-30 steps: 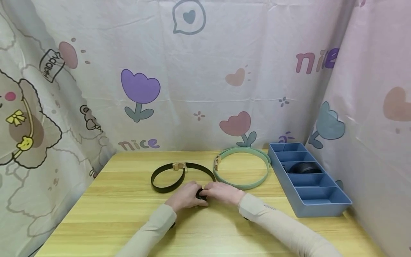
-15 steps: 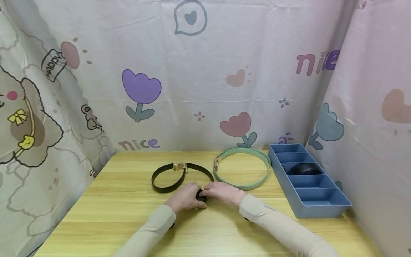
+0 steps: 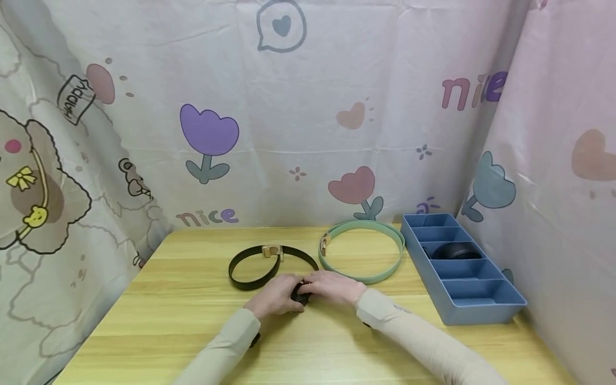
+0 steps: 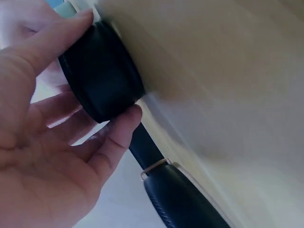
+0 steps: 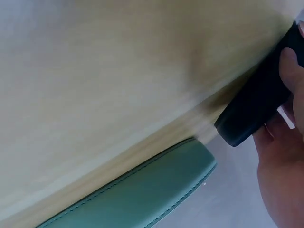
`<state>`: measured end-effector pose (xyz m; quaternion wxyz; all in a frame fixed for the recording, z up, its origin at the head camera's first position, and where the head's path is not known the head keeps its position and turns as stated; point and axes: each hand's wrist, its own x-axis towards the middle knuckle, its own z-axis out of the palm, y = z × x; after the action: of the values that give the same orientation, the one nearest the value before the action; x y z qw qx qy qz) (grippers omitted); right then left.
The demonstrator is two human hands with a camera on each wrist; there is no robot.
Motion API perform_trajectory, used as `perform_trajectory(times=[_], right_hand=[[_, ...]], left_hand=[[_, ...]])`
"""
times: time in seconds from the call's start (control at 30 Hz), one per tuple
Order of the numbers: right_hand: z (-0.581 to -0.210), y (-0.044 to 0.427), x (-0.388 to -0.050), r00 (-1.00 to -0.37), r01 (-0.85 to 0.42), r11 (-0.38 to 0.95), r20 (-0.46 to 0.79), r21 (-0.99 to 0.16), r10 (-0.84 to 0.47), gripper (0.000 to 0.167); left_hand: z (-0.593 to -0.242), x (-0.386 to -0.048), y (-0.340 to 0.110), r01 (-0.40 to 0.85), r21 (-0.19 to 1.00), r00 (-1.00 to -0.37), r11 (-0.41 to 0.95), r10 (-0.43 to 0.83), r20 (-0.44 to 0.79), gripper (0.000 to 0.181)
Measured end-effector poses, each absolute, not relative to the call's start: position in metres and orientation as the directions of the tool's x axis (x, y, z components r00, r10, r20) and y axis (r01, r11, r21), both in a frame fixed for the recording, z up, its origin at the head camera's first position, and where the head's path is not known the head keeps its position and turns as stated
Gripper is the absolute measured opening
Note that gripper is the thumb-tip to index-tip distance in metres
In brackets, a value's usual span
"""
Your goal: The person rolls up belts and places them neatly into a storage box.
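Just below the centre of the head view, the left hand [image 3: 275,295] is curling thumb and fingers round a black coil [image 4: 100,71], while the right hand [image 3: 335,287] is pinching its band. A loose black strap [image 3: 246,284] is looping towards the left of the frame, seemingly part of the same belt; the hands are hiding the join. Should either hold be slackening, the coil could be springing open; uneven tension could be letting its turns slide sideways, and a dragging gold buckle [image 3: 272,251] could be tugging it loose.

Counting outward: two hands are working one coil; one green belt [image 3: 368,279] is lying right of centre; one five-compartment tray [image 3: 483,315] is standing at the right, its middle compartment holding one black roll [image 3: 457,251].
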<state>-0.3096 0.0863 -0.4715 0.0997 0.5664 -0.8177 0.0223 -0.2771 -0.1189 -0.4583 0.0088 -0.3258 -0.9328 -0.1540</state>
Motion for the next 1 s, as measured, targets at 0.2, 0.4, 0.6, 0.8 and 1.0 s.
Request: perform_trajectory(times=[0.2,0.4,0.6,0.8,1.0], right_hand=[[-0.4721,0.0827,-0.3082,-0.330,-0.917,0.368,0.227,0.152,-0.916,0.022],[-0.4718,0.0834,-0.3057,-0.350,-0.906,0.381,0.180,0.186,-0.919,0.030],[-0.4687,0.0858,-0.3051,-0.372,-0.905,0.391,0.130,0.168,-0.919,0.032],[-0.4686,0.0852,-0.3073,-0.358,-0.899,0.385,0.155,0.209,-0.921,0.028],[-0.4718,0.0813,-0.3068,-0.347,-0.892,0.381,0.172,0.242,-0.922,0.028]], left_hand=[[-0.4575,-0.2758,-0.1167,0.528,0.308,-0.845,0.791,0.525,0.101,0.037],[-0.4619,-0.2699,-0.1102,0.440,0.238,-0.898,0.866,0.425,0.114,0.048],[-0.4634,-0.2724,-0.1126,0.498,0.220,-0.867,0.839,0.481,0.129,0.038],[-0.4586,-0.2782,-0.1188,0.549,0.307,-0.829,0.778,0.555,0.076,0.035],[-0.4597,-0.2752,-0.1127,0.487,0.249,-0.873,0.837,0.475,0.107,0.045]])
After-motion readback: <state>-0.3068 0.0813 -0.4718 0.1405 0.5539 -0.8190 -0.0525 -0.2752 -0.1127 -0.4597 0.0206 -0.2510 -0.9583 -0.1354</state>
